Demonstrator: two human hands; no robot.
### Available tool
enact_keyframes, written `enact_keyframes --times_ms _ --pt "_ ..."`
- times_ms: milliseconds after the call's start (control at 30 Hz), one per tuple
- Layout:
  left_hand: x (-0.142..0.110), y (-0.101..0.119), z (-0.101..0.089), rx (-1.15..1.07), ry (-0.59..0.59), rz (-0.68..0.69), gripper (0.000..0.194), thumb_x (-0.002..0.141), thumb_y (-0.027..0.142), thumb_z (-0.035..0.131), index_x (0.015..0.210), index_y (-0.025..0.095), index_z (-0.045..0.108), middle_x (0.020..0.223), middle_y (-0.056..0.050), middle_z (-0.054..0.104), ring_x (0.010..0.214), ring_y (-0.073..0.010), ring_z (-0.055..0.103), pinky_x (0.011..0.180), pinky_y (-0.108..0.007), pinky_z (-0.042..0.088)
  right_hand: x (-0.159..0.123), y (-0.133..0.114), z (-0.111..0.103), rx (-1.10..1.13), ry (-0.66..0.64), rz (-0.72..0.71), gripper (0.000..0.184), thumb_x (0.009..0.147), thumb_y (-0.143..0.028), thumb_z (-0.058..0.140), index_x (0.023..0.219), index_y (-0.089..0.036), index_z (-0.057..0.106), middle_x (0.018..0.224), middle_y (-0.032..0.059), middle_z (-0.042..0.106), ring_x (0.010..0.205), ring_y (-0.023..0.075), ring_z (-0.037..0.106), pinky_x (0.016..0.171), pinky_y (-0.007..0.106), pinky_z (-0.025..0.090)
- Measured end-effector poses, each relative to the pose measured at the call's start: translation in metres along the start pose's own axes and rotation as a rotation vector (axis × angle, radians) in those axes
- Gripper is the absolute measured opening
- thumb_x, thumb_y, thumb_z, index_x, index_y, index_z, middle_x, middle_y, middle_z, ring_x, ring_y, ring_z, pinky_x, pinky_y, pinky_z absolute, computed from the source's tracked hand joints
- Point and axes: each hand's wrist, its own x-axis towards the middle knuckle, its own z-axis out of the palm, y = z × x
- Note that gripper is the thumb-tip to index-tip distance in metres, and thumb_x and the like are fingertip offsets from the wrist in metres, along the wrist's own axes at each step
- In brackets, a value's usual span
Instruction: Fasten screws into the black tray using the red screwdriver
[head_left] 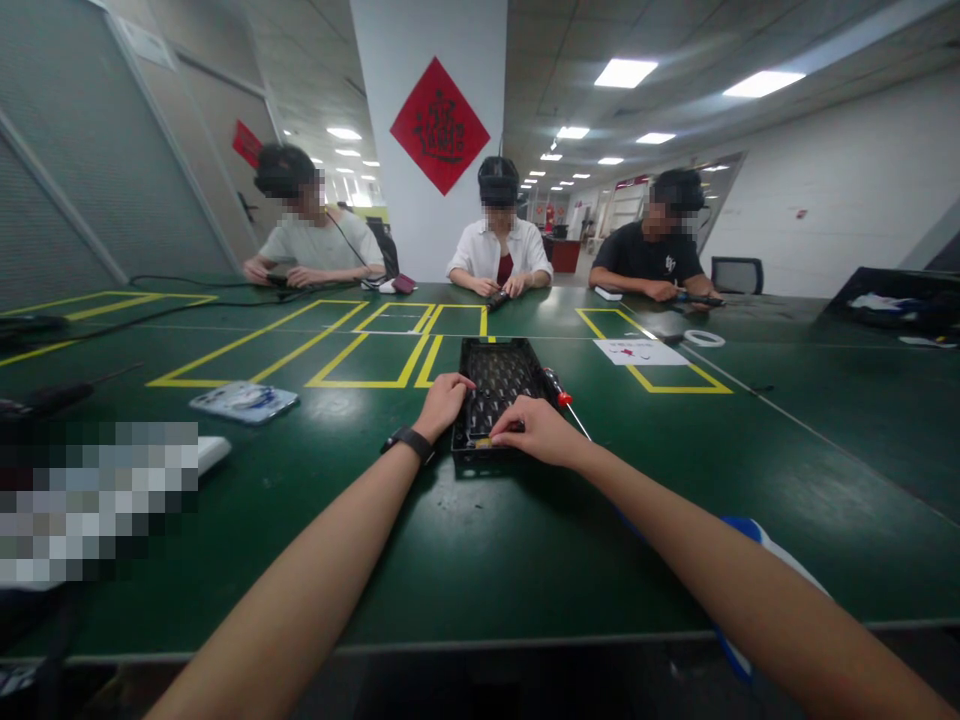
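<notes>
A black rectangular tray with many small rounded cells inside lies on the green table in front of me. My left hand, with a dark band at the wrist, grips the tray's left wall with its fingers closed over the rim. Over the tray's near end is my right hand, thumb and fingertips pinched together. A small yellowish piece shows right beside those fingertips; what is between them is too small to make out. Against the tray's right side lies a screwdriver with a red and white handle.
A light blue phone lies to the left, near a power tool. Yellow tape outlines mark the table. A white paper sheet and a tape roll lie at the right. Several people sit across the table.
</notes>
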Motion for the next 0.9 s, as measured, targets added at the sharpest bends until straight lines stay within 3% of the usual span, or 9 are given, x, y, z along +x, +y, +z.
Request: enact_keyframes --times_ms 900 --pt "-0.0003 0.0002 -0.0007 0.007 -0.007 0.008 0.033 0.071 0.019 0.034 0.078 0.016 0.067 0.088 -0.006 0.065 0.089 -0.0194 0.055 0.083 -0.03 0.043 0.0014 0.0001 0.0014 0.045 -0.002 0.063 0.016 0.072 -0.028 0.065 0.079 -0.017 0.073 0.072 0.0039 0.069 0.068 0.0131 0.058 0.065 0.023 0.04"
